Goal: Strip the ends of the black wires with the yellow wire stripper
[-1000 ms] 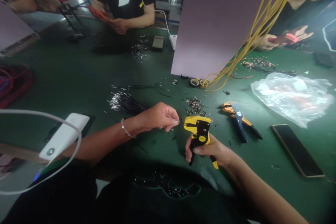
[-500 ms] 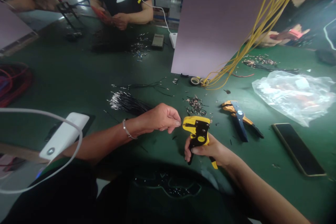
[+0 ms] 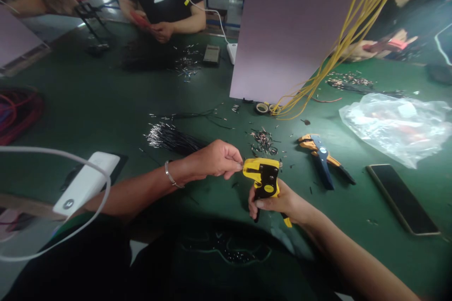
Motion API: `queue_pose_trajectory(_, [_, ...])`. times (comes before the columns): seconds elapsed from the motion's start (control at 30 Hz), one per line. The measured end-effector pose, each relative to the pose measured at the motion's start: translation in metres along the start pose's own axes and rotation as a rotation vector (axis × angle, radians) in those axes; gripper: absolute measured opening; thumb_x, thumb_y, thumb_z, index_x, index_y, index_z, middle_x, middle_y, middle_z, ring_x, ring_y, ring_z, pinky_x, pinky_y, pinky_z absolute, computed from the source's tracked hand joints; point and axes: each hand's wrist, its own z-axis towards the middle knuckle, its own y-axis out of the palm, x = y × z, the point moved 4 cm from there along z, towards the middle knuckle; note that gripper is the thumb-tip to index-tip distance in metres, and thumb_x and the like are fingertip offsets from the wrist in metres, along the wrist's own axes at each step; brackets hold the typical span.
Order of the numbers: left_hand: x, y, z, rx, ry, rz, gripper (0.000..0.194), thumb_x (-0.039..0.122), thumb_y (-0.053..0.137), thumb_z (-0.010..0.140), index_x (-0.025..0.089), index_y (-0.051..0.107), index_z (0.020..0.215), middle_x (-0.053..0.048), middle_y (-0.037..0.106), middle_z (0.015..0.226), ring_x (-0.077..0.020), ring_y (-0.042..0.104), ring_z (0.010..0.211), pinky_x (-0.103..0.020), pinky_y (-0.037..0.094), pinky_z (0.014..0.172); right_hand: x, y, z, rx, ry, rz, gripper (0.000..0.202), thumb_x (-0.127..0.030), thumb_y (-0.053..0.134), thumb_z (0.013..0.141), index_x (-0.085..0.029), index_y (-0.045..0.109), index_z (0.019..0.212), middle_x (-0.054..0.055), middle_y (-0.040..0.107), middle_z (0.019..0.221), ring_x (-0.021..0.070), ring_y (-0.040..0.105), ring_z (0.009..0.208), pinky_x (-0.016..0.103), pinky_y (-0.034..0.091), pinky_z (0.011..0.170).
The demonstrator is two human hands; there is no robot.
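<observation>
My right hand (image 3: 271, 200) is wrapped round the handles of a yellow and black wire stripper (image 3: 263, 176), its jaws facing left. Thumb and fingers of my left hand (image 3: 224, 160) are pinched at the tip of those jaws; whatever they hold is too small or hidden to make out. Behind my left wrist lies a bundle of black wires (image 3: 173, 138) with bright ends. A small pile of wire scraps (image 3: 264, 142) lies just beyond the stripper.
Blue-orange wire strippers (image 3: 323, 153), a phone (image 3: 402, 200) and a clear plastic bag (image 3: 399, 124) are at right. Yellow wires (image 3: 339, 63) hang beside an upright panel (image 3: 278, 33). A white power bank (image 3: 86, 183) with a cable lies left. Two people work across the table.
The wire stripper has shifted slightly left, bringing its jaws up against my left fingertips. My left hand has hardly moved.
</observation>
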Motion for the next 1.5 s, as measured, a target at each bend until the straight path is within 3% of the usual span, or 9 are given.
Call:
queue_pose_trajectory(0.57, [0.000,0.001,-0.001,-0.018,-0.014,-0.031,0.008,0.019,0.058,0.072,0.013,0.062,0.074,0.003,0.054,0.049,-0.0037,0.032,0.039,-0.020,0.020,0.040,0.002,0.000,0.000,0.036,0.018,-0.089,0.019,-0.029,0.072,0.077,-0.012,0.062,0.077,0.003,0.067,0.060,0.0152,0.062,0.057,0.029,0.049,0.059])
queue_pose_trajectory(0.97, [-0.004,-0.003,0.002,-0.084,0.031,0.015,0.013,0.019,0.057,0.072,0.011,0.064,0.081,0.002,0.056,0.051,-0.0051,0.035,0.043,-0.019,0.024,0.043,0.005,0.001,-0.003,0.144,0.048,-0.063,0.025,-0.033,0.074,0.075,-0.015,0.058,0.069,0.001,0.064,0.051,0.0138,0.058,0.047,0.027,0.046,0.052])
queue_pose_trajectory(1.2, [0.000,-0.004,0.003,-0.070,0.112,0.028,0.010,0.020,0.058,0.075,0.014,0.066,0.076,0.004,0.051,0.046,-0.0081,0.048,0.052,-0.023,0.039,0.061,0.011,0.002,-0.004,0.197,0.026,-0.019,0.022,-0.030,0.074,0.075,-0.015,0.057,0.070,0.000,0.062,0.051,0.0140,0.057,0.046,0.028,0.047,0.049])
queue_pose_trajectory(1.37, [-0.003,-0.002,0.003,-0.045,0.076,-0.002,0.010,0.020,0.059,0.074,0.013,0.065,0.074,0.004,0.050,0.049,-0.0050,0.039,0.044,-0.020,0.031,0.049,0.010,0.000,-0.003,0.250,0.017,0.029,0.020,-0.027,0.073,0.074,-0.015,0.057,0.070,-0.001,0.061,0.049,0.0143,0.057,0.044,0.029,0.048,0.048])
queue_pose_trajectory(1.5, [-0.003,-0.004,0.004,0.008,0.045,-0.010,0.010,0.021,0.060,0.072,0.012,0.066,0.073,0.002,0.055,0.057,-0.0046,0.040,0.045,-0.019,0.028,0.045,0.008,0.000,-0.002,0.253,0.014,0.039,0.018,-0.025,0.072,0.073,-0.015,0.058,0.068,-0.002,0.059,0.048,0.0142,0.057,0.043,0.029,0.048,0.048])
